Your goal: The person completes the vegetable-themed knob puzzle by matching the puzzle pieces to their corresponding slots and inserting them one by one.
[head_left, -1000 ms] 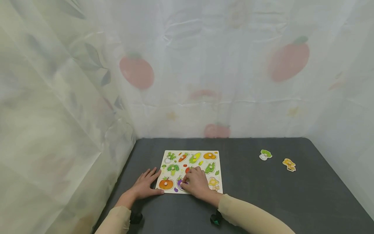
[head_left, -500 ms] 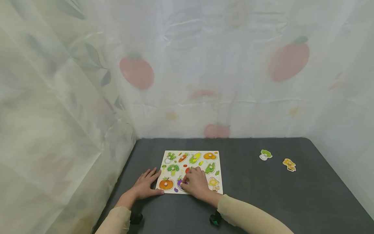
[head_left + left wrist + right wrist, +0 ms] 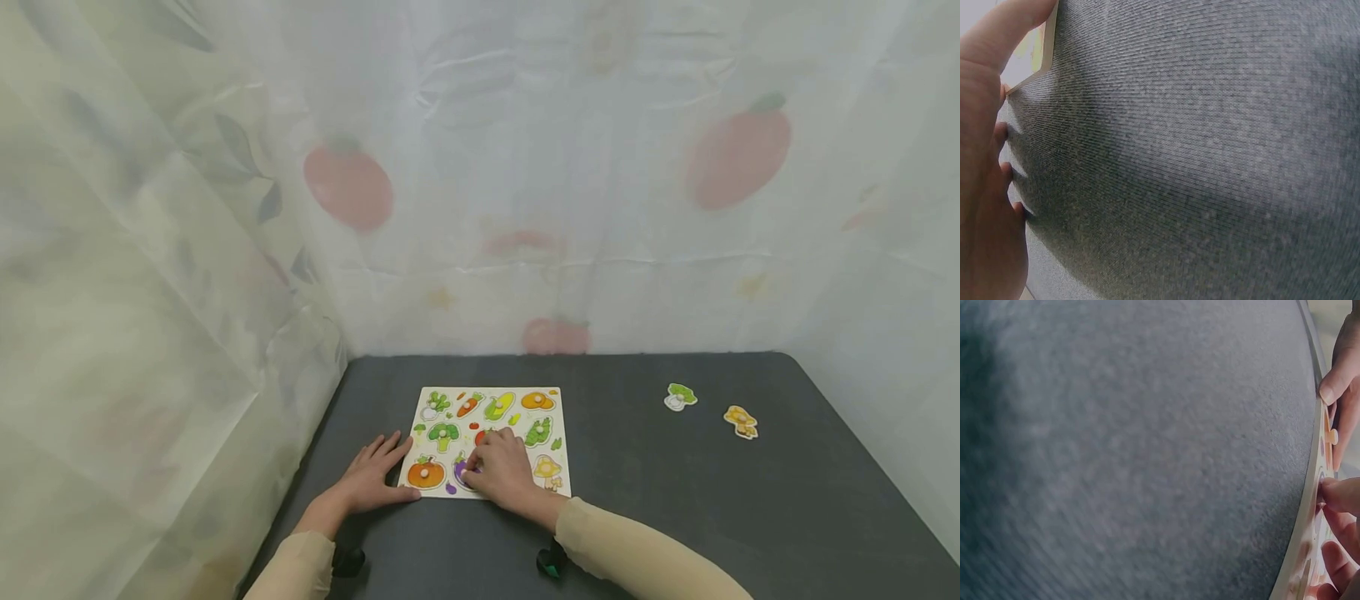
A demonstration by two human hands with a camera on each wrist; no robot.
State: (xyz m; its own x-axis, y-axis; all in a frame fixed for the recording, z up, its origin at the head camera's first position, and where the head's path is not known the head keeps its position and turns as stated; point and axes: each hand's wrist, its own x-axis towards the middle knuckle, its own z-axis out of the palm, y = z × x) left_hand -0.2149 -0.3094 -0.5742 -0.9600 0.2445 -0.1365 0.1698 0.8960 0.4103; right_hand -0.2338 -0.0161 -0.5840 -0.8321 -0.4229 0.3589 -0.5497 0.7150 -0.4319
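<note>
A light wooden vegetable puzzle board (image 3: 557,423) lies on the dark table. My right hand (image 3: 501,473) pinches the knob of the purple eggplant piece (image 3: 460,473) between thumb and fingertips, with the piece at the board's front row. The hand hides part of the tomato piece (image 3: 481,437) behind it. At the board's left edge rests my left hand (image 3: 367,479), fingers spread and straight, thumb along the front left corner. In the left wrist view that thumb (image 3: 1007,28) touches the board's corner. The right wrist view shows the pinching fingers (image 3: 1340,494) over the board.
On the right of the dark table (image 3: 675,500) lie a loose green-and-white leafy vegetable piece (image 3: 680,397) and a yellow mushroom piece (image 3: 741,422). A yellow mushroom picture (image 3: 547,469) shows on the board. Pale printed curtains (image 3: 465,167) hang behind and beside the table.
</note>
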